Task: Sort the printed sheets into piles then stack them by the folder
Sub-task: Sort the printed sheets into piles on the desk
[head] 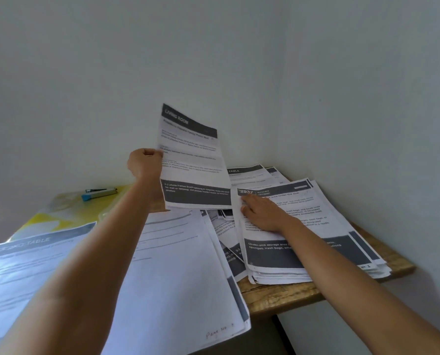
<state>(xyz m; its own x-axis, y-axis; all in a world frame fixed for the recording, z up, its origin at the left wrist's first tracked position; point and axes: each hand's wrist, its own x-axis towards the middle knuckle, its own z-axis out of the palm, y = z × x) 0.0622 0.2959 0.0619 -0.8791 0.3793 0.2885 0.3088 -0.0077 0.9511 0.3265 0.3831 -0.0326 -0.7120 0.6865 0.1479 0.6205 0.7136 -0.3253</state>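
Wooden table (290, 294) carries the paper. My left hand (145, 162) pinches a living-room sheet (193, 160) upright at twelve o'clock. My right hand (263, 213) lies flat, fingers spread, on the kitchen pile (306, 252) at three o'clock. At ten o'clock, a yellow folder (60, 213) holds a stapler (99, 193).

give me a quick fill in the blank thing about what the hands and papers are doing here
1. The left hand holds up a sheet headed LIVING ____.
2. The right hand rests flat on a pile whose top sheet is labelled ____.
3. The stapler with the blue end lies on the ____ folder.
4. The sheet nearest the left edge is headed DRESSING ____.

Missing words: ROOM; KITCHEN; yellow; TABLE
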